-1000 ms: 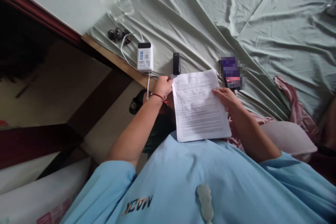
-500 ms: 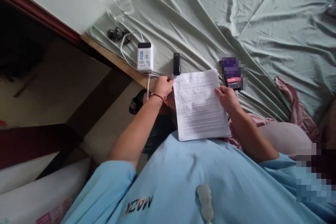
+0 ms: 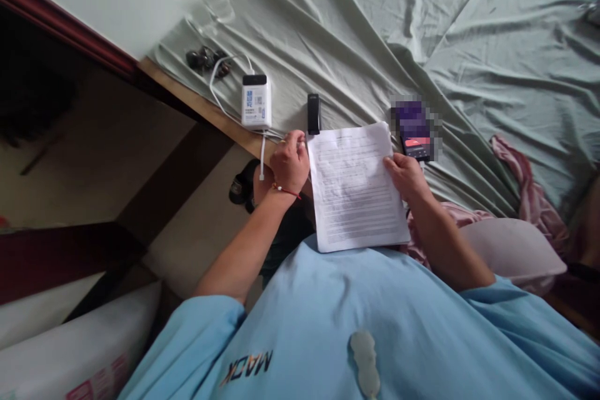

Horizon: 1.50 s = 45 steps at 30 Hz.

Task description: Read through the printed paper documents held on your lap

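Note:
A stack of printed paper sheets (image 3: 359, 190) lies tilted over my lap, its top edge at the bed's side. My right hand (image 3: 407, 176) grips the stack's right edge, thumb on top and fingers underneath. Beside the upper left corner is my left hand (image 3: 289, 161), closed with its fingers curled in. What it pinches, if anything, is hidden. Just above that corner, a slim black object (image 3: 314, 114) resembling a stapler rests on the bed, meeting the paper's top edge.
On the green bed sheet (image 3: 356, 62) lie a white power bank (image 3: 256, 102) with cables, a dark cluster of small round things (image 3: 206, 61), and a lit phone (image 3: 413, 131). Pink cloth (image 3: 510, 162) is at the right. The wooden bed edge (image 3: 187, 103) runs along the left.
My left hand has turned, its back now facing up more, and shifted slightly at the paper's upper left corner. The right hand and the sheets stay nearly where they were.

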Each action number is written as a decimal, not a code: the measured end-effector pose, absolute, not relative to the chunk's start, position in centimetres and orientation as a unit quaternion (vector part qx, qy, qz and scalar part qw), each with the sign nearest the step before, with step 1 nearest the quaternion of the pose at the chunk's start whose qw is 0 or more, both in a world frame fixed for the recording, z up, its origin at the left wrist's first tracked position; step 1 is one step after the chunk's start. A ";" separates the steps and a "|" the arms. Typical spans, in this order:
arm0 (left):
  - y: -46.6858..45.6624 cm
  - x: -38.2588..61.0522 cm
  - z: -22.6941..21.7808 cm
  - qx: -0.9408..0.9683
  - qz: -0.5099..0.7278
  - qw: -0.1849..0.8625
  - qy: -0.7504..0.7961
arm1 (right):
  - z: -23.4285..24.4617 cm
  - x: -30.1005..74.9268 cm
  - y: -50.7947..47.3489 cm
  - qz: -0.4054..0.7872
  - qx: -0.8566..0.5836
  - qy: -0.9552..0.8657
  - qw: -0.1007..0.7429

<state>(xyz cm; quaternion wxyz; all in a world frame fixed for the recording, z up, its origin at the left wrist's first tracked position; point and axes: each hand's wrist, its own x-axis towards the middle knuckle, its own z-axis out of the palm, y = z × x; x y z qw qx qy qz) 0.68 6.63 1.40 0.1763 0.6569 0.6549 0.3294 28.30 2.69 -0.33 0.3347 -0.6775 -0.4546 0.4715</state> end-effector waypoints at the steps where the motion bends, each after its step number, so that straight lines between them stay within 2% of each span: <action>1: 6.8 0.6 1.4 0.670 0.338 0.172 0.638 | -0.3 28.3 2.7 0.475 -0.675 -0.454 0.335; 5: 7.6 0.3 1.0 0.706 0.350 0.186 0.588 | -0.2 28.2 2.7 0.484 -0.669 -0.452 0.339; 21: 8.8 0.3 0.5 0.719 0.315 0.217 0.580 | -1.2 28.9 2.8 0.468 -0.685 -0.447 0.334; 39: 12.3 0.7 0.4 0.689 0.377 0.290 0.547 | -0.7 28.5 2.9 0.475 -0.687 -0.425 0.350; 45: 12.6 0.2 -0.2 0.743 0.318 0.219 0.546 | -0.8 28.6 3.0 0.483 -0.676 -0.420 0.365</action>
